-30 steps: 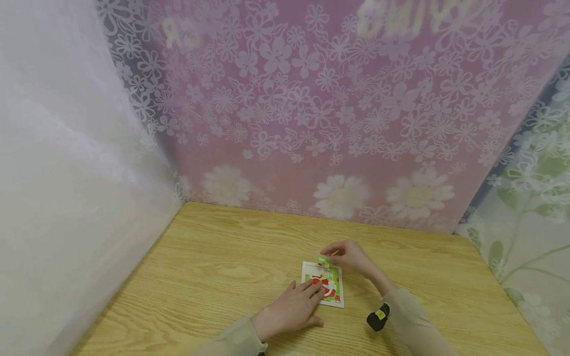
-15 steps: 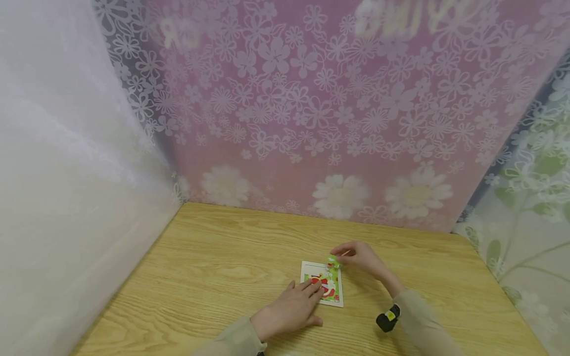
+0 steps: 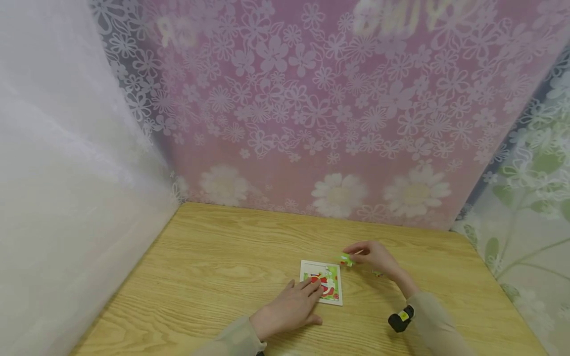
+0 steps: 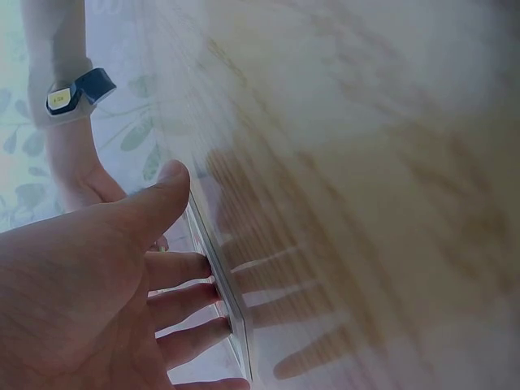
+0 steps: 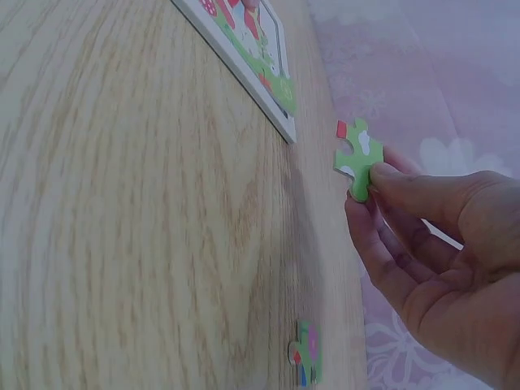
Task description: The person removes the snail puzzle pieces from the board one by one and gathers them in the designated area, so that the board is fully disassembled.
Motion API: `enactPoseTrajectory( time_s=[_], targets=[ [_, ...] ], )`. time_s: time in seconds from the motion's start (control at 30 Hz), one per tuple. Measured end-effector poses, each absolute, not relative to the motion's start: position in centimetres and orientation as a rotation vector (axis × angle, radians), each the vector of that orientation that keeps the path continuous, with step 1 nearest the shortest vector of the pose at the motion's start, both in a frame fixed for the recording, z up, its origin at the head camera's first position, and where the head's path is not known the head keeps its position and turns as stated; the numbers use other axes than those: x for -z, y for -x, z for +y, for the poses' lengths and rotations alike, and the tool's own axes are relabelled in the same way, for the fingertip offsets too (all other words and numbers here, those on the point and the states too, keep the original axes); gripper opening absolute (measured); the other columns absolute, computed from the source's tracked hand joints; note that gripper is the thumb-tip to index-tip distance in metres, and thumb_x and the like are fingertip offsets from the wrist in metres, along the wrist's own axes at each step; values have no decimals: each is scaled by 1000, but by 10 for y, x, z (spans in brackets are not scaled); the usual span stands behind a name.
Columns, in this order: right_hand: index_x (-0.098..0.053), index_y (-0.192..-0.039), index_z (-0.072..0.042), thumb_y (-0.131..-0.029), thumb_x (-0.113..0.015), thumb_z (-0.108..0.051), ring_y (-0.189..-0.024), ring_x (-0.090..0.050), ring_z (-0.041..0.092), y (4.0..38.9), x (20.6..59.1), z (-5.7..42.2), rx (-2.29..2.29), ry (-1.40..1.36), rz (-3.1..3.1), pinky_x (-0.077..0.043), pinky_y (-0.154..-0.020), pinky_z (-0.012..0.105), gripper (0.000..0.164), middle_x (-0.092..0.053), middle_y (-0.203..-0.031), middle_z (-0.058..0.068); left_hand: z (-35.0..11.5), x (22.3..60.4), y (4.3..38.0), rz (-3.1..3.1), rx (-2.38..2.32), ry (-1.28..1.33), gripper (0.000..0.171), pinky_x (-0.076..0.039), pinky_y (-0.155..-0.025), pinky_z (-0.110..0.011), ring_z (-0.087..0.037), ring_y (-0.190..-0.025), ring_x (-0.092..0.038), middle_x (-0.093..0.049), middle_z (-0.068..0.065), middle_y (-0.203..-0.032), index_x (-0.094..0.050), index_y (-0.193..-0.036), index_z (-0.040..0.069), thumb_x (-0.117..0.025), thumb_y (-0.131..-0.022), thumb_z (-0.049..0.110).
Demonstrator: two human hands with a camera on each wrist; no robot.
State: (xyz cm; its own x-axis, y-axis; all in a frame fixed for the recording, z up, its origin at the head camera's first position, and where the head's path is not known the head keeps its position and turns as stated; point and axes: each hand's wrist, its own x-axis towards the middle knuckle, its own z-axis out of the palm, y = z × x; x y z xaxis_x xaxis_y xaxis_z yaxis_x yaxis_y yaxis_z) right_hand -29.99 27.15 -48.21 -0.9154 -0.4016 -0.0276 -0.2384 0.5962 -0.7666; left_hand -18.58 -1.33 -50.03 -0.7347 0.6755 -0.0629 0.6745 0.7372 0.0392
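A white-framed jigsaw puzzle board (image 3: 340, 291) lies on the wooden table, its picture red, white and green. Bare backing shows along its far left part. My left hand (image 3: 291, 307) rests on the board's near left side, fingers straight, covering part of the picture. In the left wrist view, its fingertips lie along the board's edge. Just off the board's far right corner, my right hand (image 3: 371, 256) pinches a green jigsaw puzzle piece (image 5: 357, 158) with white and red patches. The thumb and fingertips grip one end of it, raised above the table.
Another puzzle piece (image 5: 307, 353), green with pink, red and blue, lies on the table right of the board, partly behind my right wrist in the head view. A pink flowered curtain (image 3: 285, 123) stands along the table's far edge, with a pale sheet (image 3: 80, 173) at left.
My right hand has moved right, carrying the green puzzle piece from over the board's far edge to beyond its right corner. The other loose piece has come into view. My left hand stays put.
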Motion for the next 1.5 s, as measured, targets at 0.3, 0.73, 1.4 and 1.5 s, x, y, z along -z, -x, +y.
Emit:
enactPoseTrajectory(
  time_s=[0.3, 0.73, 1.4, 1.5],
  targets=[
    [-71, -125, -5, -99, -67, -21, -94, -71, 28, 297, 479, 291, 1236, 492, 2615, -58, -74, 41, 31, -69, -122, 17, -14, 499, 185, 2864, -15, -1129, 75, -43, -110, -52, -21, -148, -37, -38, 0, -161, -42, -156, 15, -52, -97, 61],
    [-68, -128, 1, -100, -66, -18, -98, -70, 21, 285, 477, 326, 1261, 542, 2611, -60, -80, 38, 34, -66, -125, 23, -14, 498, 184, 2874, -12, -1146, 74, -43, -109, -52, -21, -147, -38, -39, 1, -160, -43, -155, 15, -51, -97, 61],
    [-65, -130, 4, -100, -65, -20, -96, -69, 22, 272, 477, 388, 1167, 428, 2657, -59, -78, 34, 38, -63, -129, 27, -14, 503, 185, 2864, -8, -1136, 75, -44, -109, -52, -21, -148, -36, -37, -1, -162, -41, -156, 15, -50, -97, 62],
    [-65, -130, 5, -100, -64, -20, -96, -69, 22, 271, 479, 396, 1147, 414, 2657, -59, -77, 33, 39, -64, -128, 28, -14, 503, 186, 2863, -4, -1138, 76, -44, -109, -52, -21, -148, -36, -37, -1, -162, -41, -156, 15, -49, -97, 62]
  ],
)
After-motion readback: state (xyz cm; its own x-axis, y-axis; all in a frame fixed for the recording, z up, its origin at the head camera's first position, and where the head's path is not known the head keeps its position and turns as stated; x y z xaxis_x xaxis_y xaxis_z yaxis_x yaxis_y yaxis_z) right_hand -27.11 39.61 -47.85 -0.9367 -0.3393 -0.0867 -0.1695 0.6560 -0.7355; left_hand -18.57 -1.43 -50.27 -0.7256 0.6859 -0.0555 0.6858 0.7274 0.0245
